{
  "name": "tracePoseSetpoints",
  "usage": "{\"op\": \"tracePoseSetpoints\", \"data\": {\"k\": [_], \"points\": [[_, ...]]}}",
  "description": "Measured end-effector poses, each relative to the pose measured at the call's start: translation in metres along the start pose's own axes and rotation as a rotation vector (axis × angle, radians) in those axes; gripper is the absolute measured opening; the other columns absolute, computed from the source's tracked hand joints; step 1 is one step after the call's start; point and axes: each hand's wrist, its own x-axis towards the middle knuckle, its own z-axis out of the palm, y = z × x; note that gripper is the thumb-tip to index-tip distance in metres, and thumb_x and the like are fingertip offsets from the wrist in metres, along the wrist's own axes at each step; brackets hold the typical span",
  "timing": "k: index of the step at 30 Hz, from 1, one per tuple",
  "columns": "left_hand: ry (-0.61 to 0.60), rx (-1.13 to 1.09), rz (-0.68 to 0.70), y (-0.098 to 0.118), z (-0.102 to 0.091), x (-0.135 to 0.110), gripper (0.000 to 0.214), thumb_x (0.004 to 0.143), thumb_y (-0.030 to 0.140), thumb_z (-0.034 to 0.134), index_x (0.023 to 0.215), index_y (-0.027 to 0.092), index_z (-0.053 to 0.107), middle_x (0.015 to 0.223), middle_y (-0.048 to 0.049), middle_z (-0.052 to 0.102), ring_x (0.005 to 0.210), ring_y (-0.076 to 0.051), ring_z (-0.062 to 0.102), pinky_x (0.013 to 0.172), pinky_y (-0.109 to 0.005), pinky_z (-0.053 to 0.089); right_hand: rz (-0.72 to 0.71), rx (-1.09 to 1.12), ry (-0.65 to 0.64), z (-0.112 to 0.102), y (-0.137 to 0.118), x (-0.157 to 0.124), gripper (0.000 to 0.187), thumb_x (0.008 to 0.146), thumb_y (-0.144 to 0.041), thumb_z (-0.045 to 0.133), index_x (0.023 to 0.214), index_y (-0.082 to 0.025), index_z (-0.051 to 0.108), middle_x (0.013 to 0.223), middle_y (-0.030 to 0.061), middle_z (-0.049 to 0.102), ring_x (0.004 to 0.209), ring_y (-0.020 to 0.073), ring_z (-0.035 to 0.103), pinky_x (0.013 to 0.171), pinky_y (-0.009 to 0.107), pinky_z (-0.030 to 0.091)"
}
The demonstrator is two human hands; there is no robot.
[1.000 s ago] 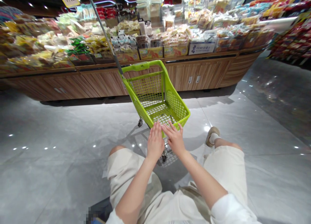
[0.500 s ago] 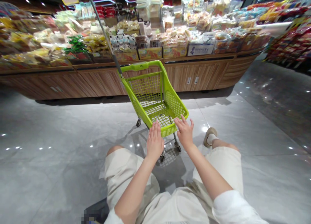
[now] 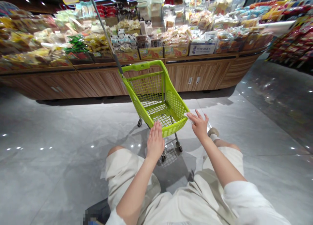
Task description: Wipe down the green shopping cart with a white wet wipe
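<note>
A small lime-green shopping cart (image 3: 171,104) stands on the grey floor in front of me, its basket bare and its handle on the far side. My left hand (image 3: 155,141) lies flat with fingers together against the near rim of the cart. Off the cart's near right corner, my right hand (image 3: 199,123) has its fingers spread; a small white thing I cannot make out shows at its fingertips. My knees in cream trousers are bent below the hands.
A long wooden display counter (image 3: 97,83) piled with packaged snacks (image 3: 171,39) runs across the back. A grey pole (image 3: 105,33) slants up from the cart. More shelves (image 3: 293,39) stand at the right. Glossy grey tile floor (image 3: 49,147) spreads all around.
My right hand slid off the cart's near rim and moved right, past its corner. My left hand stayed on the rim. The cart barely shifted.
</note>
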Motion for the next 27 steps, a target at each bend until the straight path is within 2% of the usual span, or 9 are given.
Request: {"op": "tracePoseSetpoints", "data": {"k": [3, 8, 11, 13, 16, 19, 21, 24, 27], "points": [[0.004, -0.014, -0.016, 0.003, 0.001, 0.001, 0.076, 0.082, 0.008, 0.047, 0.154, 0.006, 0.021, 0.164, -0.0166, 0.022, 0.154, -0.025, 0.012, 0.124, -0.045, 0.023, 0.064, 0.015, 0.025, 0.004, -0.019, -0.003, 0.065, 0.072, -0.001, 0.044, 0.128, -0.028, 0.061, 0.134, 0.002, 0.065, 0.144, 0.0271, 0.039, 0.113, 0.061, 0.016], [-0.002, -0.013, -0.037, 0.006, 0.003, 0.001, 0.079, 0.079, 0.008, 0.048, 0.153, 0.004, 0.021, 0.164, -0.0186, 0.022, 0.154, -0.025, 0.009, 0.124, -0.047, 0.024, -0.062, 0.153, -0.031, 0.017, -0.115, -0.029, 0.068, 0.072, 0.001, 0.042, 0.133, -0.026, 0.057, 0.138, 0.0041, 0.063, 0.144, 0.0215, 0.039, 0.117, 0.055, 0.012], [0.0, -0.004, -0.044, 0.005, 0.003, -0.001, 0.08, 0.078, 0.007, 0.048, 0.153, 0.004, 0.021, 0.163, -0.0194, 0.022, 0.154, -0.025, 0.01, 0.124, -0.048, 0.024, -0.146, 0.215, -0.074, 0.019, -0.141, -0.037, 0.072, 0.073, 0.001, 0.042, 0.138, -0.027, 0.053, 0.14, 0.0034, 0.061, 0.144, 0.0195, 0.037, 0.118, 0.052, 0.01], [0.0, 0.002, -0.044, 0.004, 0.002, -0.001, 0.079, 0.078, 0.007, 0.048, 0.153, 0.005, 0.021, 0.163, -0.0191, 0.023, 0.154, -0.025, 0.011, 0.124, -0.047, 0.025, -0.224, 0.196, -0.096, 0.016, -0.129, -0.035, 0.075, 0.071, 0.002, 0.043, 0.139, -0.028, 0.052, 0.141, 0.0024, 0.06, 0.146, 0.0202, 0.034, 0.118, 0.053, 0.006], [-0.007, 0.01, -0.03, 0.003, 0.0, -0.001, 0.077, 0.08, 0.007, 0.047, 0.152, 0.004, 0.023, 0.164, -0.0187, 0.023, 0.154, -0.026, 0.012, 0.124, -0.046, 0.024, -0.269, 0.125, -0.082, 0.009, -0.078, -0.026, 0.077, 0.069, 0.003, 0.044, 0.139, -0.031, 0.052, 0.141, 0.0005, 0.06, 0.147, 0.0209, 0.033, 0.118, 0.053, 0.005], [-0.005, 0.005, -0.023, 0.004, 0.0, -0.001, 0.075, 0.081, 0.008, 0.046, 0.152, 0.003, 0.023, 0.163, -0.0187, 0.023, 0.154, -0.025, 0.013, 0.124, -0.045, 0.024, -0.128, 0.066, 0.01, 0.007, -0.024, -0.017, 0.076, 0.07, 0.002, 0.043, 0.137, -0.032, 0.054, 0.14, -0.0002, 0.061, 0.145, 0.0215, 0.037, 0.117, 0.053, 0.009], [0.002, -0.009, -0.021, 0.004, 0.0, 0.0, 0.076, 0.081, 0.008, 0.046, 0.153, 0.005, 0.022, 0.163, -0.0182, 0.024, 0.154, -0.025, 0.013, 0.124, -0.046, 0.024, -0.029, 0.055, 0.062, 0.009, -0.008, -0.014, 0.073, 0.071, 0.001, 0.043, 0.135, -0.032, 0.056, 0.138, -0.0002, 0.062, 0.144, 0.022, 0.038, 0.116, 0.054, 0.011], [0.015, -0.031, -0.026, 0.006, 0.002, 0.0, 0.079, 0.081, 0.01, 0.048, 0.154, 0.006, 0.019, 0.164, -0.018, 0.023, 0.154, -0.026, 0.012, 0.124, -0.047, 0.024, 0.031, 0.072, 0.09, 0.015, -0.026, -0.019, 0.073, 0.072, 0.0, 0.042, 0.136, -0.031, 0.055, 0.139, 0.0012, 0.062, 0.145, 0.022, 0.037, 0.116, 0.055, 0.011], [0.019, -0.04, -0.026, 0.006, 0.003, 0.0, 0.081, 0.08, 0.01, 0.049, 0.154, 0.006, 0.018, 0.164, -0.0178, 0.022, 0.154, -0.026, 0.011, 0.124, -0.048, 0.024, -0.038, 0.129, 0.046, 0.021, -0.079, -0.032, 0.074, 0.074, 0.0, 0.041, 0.141, -0.029, 0.05, 0.142, 0.0034, 0.059, 0.146, 0.0214, 0.036, 0.117, 0.055, 0.008]]}}
